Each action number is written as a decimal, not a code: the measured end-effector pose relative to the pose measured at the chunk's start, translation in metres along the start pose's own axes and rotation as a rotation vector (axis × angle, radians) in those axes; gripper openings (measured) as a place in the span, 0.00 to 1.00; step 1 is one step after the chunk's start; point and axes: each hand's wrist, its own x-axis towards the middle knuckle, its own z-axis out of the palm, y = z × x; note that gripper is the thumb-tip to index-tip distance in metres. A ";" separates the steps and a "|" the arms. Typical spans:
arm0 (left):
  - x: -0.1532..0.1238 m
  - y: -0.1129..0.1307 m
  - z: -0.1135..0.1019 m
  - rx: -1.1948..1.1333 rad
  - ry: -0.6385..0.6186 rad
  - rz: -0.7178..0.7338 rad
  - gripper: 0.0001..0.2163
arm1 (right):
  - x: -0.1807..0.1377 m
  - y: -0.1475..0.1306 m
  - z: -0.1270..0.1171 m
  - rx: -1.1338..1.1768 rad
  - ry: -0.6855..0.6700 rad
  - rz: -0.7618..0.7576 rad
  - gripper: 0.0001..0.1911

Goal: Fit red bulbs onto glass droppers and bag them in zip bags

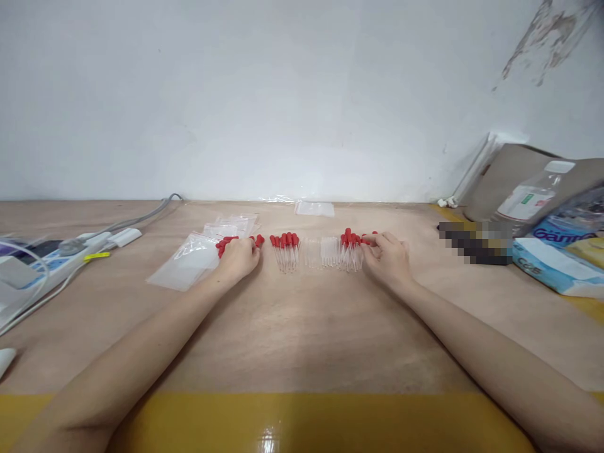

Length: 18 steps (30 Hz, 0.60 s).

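Observation:
Two bunches of glass droppers with red rubber bulbs lie on the wooden table, a left bunch (285,245) and a right bunch (349,242). Clear glass tubes (329,253) without bulbs lie in a row between them. My left hand (240,257) is closed at a pile of loose red rubber bulbs (225,243), with a red bulb showing at its fingertips. At the right bunch's outer side, my right hand (389,257) has its fingers bent and pinched. Red bulbs show by those fingertips, and part of the grip is hidden.
Clear zip bags (186,261) lie beside my left hand. A power strip (51,267) with cables is farther left. On the right are a plastic bottle (526,198), a tissue pack (561,267) and a dark blurred object (472,245). Another small clear bag (315,208) lies near the wall.

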 end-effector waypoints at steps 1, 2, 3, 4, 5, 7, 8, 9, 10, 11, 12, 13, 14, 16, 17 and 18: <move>0.000 0.001 -0.001 0.003 0.008 -0.004 0.13 | 0.003 0.003 -0.001 -0.040 -0.027 0.053 0.10; 0.000 0.001 -0.001 -0.007 0.020 0.003 0.13 | 0.006 0.007 -0.003 -0.077 -0.068 0.101 0.09; 0.000 0.003 -0.001 -0.027 0.035 0.020 0.13 | 0.008 0.010 -0.004 -0.107 -0.118 0.142 0.09; 0.000 0.004 -0.002 -0.053 0.049 0.042 0.14 | 0.010 0.012 -0.004 -0.131 -0.169 0.173 0.09; 0.000 0.006 -0.001 -0.077 0.058 0.063 0.14 | 0.012 0.015 -0.004 -0.148 -0.215 0.200 0.10; 0.002 0.010 0.000 -0.099 0.053 0.091 0.14 | 0.014 0.017 -0.002 -0.176 -0.289 0.242 0.14; 0.003 0.011 0.001 -0.094 0.036 0.093 0.14 | 0.015 0.017 -0.001 -0.190 -0.317 0.255 0.16; 0.006 0.012 0.002 -0.084 0.016 0.090 0.13 | 0.015 0.017 0.001 -0.206 -0.337 0.268 0.17; 0.008 0.012 0.004 -0.073 -0.001 0.083 0.13 | 0.016 0.017 0.002 -0.219 -0.351 0.277 0.17; 0.010 0.012 0.005 -0.064 -0.013 0.074 0.12 | 0.016 0.016 0.003 -0.227 -0.356 0.284 0.17; 0.012 0.011 0.007 -0.058 -0.018 0.063 0.12 | 0.016 0.015 0.004 -0.229 -0.350 0.285 0.16; 0.015 0.010 0.008 -0.054 -0.017 0.053 0.12 | 0.016 0.015 0.005 -0.223 -0.339 0.280 0.15; 0.016 0.009 0.009 -0.050 -0.011 0.043 0.12 | 0.016 0.014 0.006 -0.213 -0.327 0.270 0.14; 0.019 0.007 0.011 -0.040 -0.003 0.023 0.12 | 0.016 0.011 0.006 -0.185 -0.315 0.240 0.12; 0.020 0.006 0.012 -0.033 -0.003 0.014 0.13 | 0.016 0.009 0.007 -0.173 -0.321 0.223 0.11; 0.021 0.005 0.012 -0.025 -0.006 0.007 0.13 | 0.016 0.007 0.007 -0.165 -0.336 0.211 0.10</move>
